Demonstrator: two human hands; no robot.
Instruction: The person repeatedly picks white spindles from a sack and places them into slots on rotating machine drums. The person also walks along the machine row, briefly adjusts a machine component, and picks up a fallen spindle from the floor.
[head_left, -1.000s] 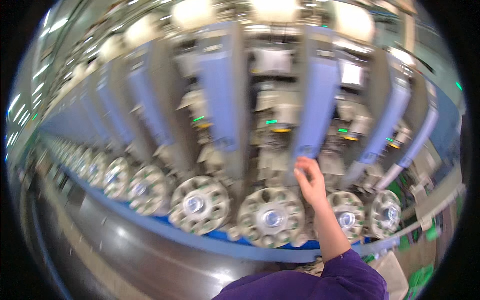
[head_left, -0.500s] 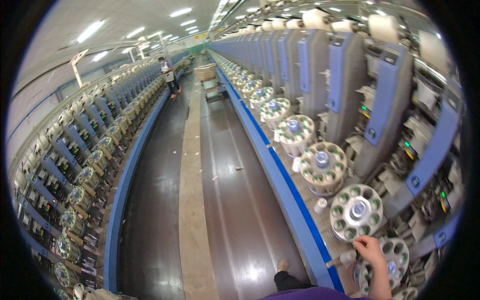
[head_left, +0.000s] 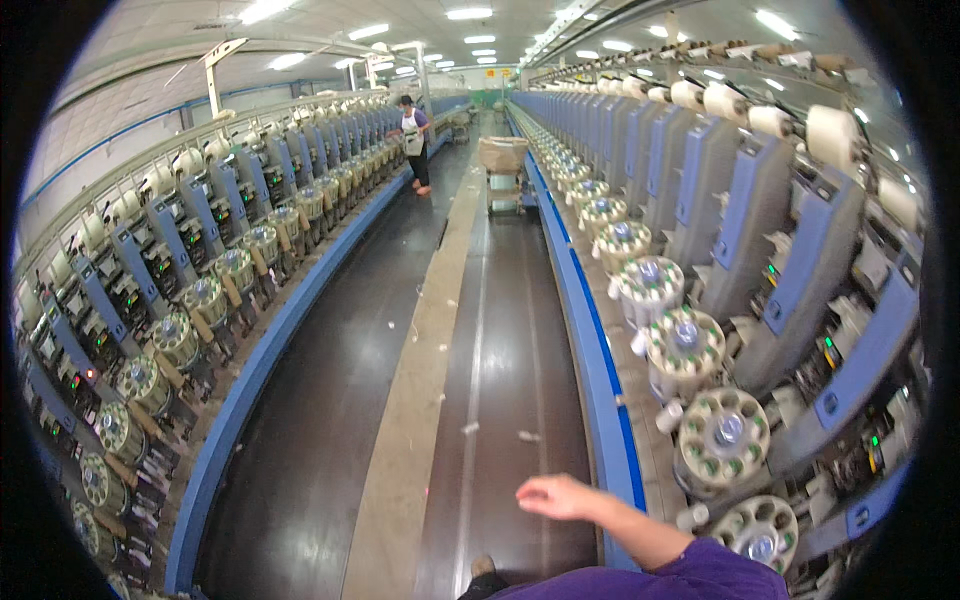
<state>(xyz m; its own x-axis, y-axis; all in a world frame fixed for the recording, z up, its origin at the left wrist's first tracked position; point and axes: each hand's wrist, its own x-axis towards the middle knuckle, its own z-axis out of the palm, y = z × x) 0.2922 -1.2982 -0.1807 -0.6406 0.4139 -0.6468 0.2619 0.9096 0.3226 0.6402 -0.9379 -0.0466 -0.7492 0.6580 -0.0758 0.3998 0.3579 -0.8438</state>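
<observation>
My right hand (head_left: 556,497) hangs over the dark aisle floor, left of the blue rail (head_left: 615,440). Its forearm comes from a purple sleeve at the lower right. The fingers are drawn together, and whatever may be between them is too small to make out. My left hand is out of view. Nearest on the right stand round bobbin magazines: one with mostly bare pockets (head_left: 757,537), and a fuller one (head_left: 727,432) holding green-tipped bobbins. A small white bobbin (head_left: 692,517) stands beside the near magazine, and another white bobbin (head_left: 669,416) stands farther up.
Winding machines with blue panels (head_left: 800,265) and white yarn packages (head_left: 833,135) line the right side. A similar row of magazines (head_left: 172,338) runs along the left. A person (head_left: 413,145) stands up the aisle, near a loaded cart (head_left: 503,170). Lint scraps (head_left: 470,428) dot the floor.
My right hand has left the near magazine and swung left over the aisle. The view has turned to the right, so the aisle, cart and other person appear farther right.
</observation>
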